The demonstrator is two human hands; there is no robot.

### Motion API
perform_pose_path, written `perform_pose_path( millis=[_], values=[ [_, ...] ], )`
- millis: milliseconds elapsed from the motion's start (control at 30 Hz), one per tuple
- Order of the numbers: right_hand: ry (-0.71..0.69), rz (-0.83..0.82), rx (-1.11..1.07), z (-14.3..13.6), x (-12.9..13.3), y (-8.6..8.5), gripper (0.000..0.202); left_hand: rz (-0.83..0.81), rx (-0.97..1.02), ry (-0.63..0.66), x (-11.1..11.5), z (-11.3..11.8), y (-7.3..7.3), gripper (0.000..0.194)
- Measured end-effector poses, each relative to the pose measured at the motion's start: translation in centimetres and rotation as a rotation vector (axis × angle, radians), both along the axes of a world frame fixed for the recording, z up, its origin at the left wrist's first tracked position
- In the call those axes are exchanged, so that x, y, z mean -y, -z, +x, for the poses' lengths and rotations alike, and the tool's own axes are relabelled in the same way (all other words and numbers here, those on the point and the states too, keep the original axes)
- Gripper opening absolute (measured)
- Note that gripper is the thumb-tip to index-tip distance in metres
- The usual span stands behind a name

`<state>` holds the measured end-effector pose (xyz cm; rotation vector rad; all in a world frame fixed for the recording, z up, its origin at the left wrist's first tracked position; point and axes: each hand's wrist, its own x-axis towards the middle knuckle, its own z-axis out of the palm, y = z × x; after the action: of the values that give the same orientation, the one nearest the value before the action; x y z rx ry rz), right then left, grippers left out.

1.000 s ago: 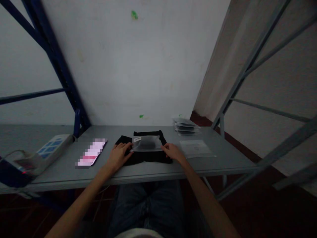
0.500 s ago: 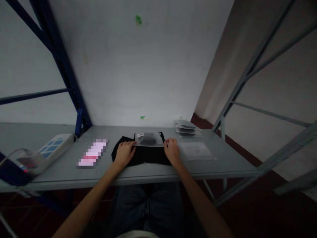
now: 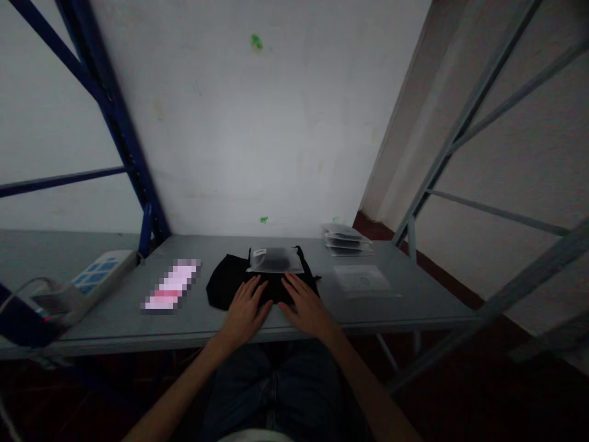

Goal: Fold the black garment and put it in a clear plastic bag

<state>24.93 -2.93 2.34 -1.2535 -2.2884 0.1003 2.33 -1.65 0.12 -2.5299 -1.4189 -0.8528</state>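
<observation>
Black folded fabric [image 3: 225, 282] lies on the grey table in front of me; whether it is a garment or a bag I cannot tell. On its far part rests a clear plastic bag [image 3: 276, 260] with something dark inside and a small white label at its left. My left hand [image 3: 246, 310] is flat on the fabric's near edge, fingers stretched out. Beside it, my right hand [image 3: 306, 304] lies flat too, fingers spread, its tips close to the bag's near edge. Neither hand grips anything.
At the back right sits a stack of clear packets [image 3: 348, 239] with dark contents. A flat clear plastic bag [image 3: 363, 279] lies nearer. To the left are a blurred-out pink phone-shaped item [image 3: 173, 285] and a white power strip [image 3: 99, 276]. Metal posts frame both sides.
Both hands have left the sides of the clear bag and come toward me and inward, onto the near part of the fabric. Their fingers have straightened out.
</observation>
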Motion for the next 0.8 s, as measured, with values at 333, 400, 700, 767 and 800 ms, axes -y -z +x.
perform_pose_path(
  millis=[333,400,700,767,800],
  values=[
    [0.051,-0.052,0.068,0.4,0.2,0.5,0.064,-0.044,-0.108,0.057,-0.5,-1.5,0.0,0.056],
    [0.056,-0.050,0.075,0.4,0.3,0.5,0.063,-0.062,-0.120,0.084,-0.6,-1.9,-0.2,0.058],
    [0.051,-0.062,0.115,0.9,0.5,0.5,0.063,-0.045,-0.131,0.096,-0.6,-2.4,0.2,0.058],
    [0.053,-0.064,0.123,0.9,0.5,0.5,0.063,-0.059,-0.144,0.113,-0.6,-2.5,0.0,0.059],
    [0.052,-0.068,0.127,0.9,0.5,0.5,0.063,-0.067,-0.149,0.118,-0.6,-2.6,-0.1,0.059]
  ],
)
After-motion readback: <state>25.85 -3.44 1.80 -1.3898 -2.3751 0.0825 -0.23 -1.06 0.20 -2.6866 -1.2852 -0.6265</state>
